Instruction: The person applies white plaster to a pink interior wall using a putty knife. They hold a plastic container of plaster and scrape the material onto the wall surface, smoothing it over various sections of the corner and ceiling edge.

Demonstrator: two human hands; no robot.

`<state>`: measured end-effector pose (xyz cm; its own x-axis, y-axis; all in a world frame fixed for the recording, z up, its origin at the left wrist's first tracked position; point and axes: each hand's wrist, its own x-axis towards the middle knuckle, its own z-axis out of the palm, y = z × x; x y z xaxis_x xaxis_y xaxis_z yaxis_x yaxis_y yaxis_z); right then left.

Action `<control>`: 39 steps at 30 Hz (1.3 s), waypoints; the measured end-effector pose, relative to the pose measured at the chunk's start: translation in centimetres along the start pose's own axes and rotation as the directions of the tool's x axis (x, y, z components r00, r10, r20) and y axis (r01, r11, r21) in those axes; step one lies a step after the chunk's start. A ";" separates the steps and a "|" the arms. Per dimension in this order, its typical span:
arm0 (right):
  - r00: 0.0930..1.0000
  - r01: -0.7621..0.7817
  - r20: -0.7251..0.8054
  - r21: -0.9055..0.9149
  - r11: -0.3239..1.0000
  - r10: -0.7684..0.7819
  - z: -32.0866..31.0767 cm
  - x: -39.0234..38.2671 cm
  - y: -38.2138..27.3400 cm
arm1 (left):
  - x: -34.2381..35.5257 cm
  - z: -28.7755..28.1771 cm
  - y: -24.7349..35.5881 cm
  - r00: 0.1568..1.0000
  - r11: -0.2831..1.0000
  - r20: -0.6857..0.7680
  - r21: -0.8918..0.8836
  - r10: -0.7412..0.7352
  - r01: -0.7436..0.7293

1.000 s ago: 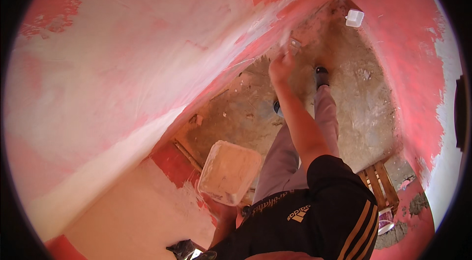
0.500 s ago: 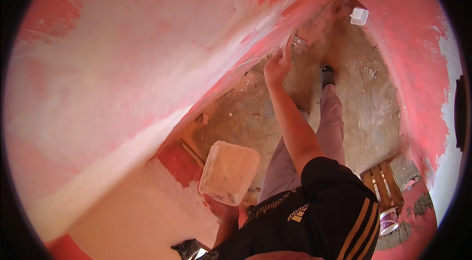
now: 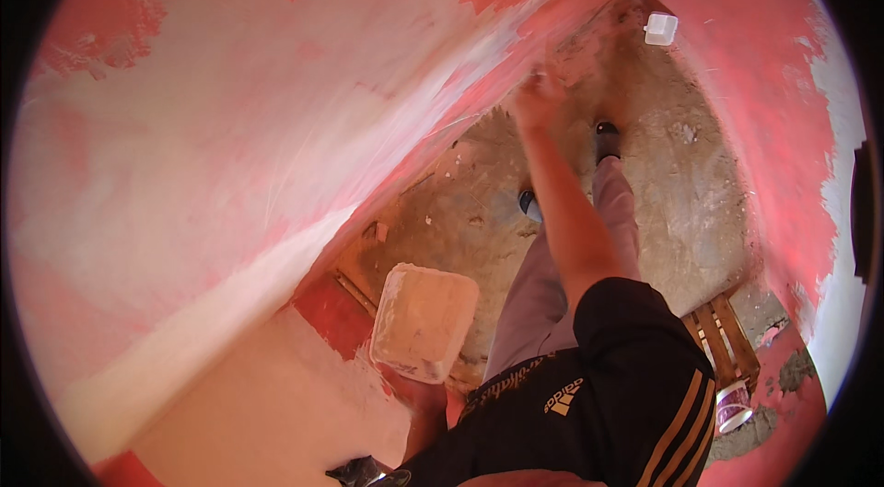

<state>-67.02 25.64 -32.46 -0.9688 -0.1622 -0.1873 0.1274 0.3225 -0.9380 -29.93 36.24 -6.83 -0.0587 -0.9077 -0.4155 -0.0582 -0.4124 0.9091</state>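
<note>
My left hand (image 3: 414,388) holds a rectangular white plastic tub (image 3: 424,321), coated with pale paste, from beneath its near end. My right arm reaches forward along the sloping left wall (image 3: 239,100), which is red with broad patches of pale coating. My right hand (image 3: 536,96) is beside that wall's lower edge, smeared by motion; its fingers and anything in them are unclear.
Gritty concrete floor (image 3: 681,202) lies under my feet (image 3: 606,142). A small white container (image 3: 660,28) is at the far corner. A slatted wooden crate (image 3: 721,340) and purple-white bucket (image 3: 733,407) stand lower right, beside the pink right wall (image 3: 778,146).
My right hand rose leftward, then moved back right and is now more blurred; the pale flat tool seen in it earlier is indistinct. The tub has shifted slightly left in view.
</note>
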 end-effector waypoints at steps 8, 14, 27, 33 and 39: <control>0.943 0.323 0.107 -0.083 0.943 -0.314 0.1 -6.4 7.2 | 0.3 1.8 1.3 1.000 0.993 0.014 0.116 0.026 -0.027; 0.991 0.106 -0.097 0.213 0.971 -0.087 1.3 1.4 -3.3 | 0.1 1.1 0.6 0.999 0.998 0.030 0.057 0.031 -0.032; 0.993 0.094 -0.089 0.161 0.982 -0.080 3.6 -2.4 0.5 | 0.7 -1.1 1.5 0.993 0.999 -0.119 -0.039 0.006 -0.011; 0.976 0.106 0.160 0.244 0.964 -0.148 11.1 -18.5 0.3 | 0.4 -0.4 2.7 0.993 0.998 -0.103 0.029 0.057 -0.055; 0.993 0.057 0.093 0.097 0.994 -0.066 6.0 -12.2 7.6 | -0.2 -1.5 2.4 0.985 0.984 -0.081 0.108 0.151 -0.142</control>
<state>-52.95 24.49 -39.03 -0.9511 -0.2693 -0.1516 0.0923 0.2207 -0.9710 -28.57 35.36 -4.53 0.0144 -0.9628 -0.2698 -0.1568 -0.2686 0.9504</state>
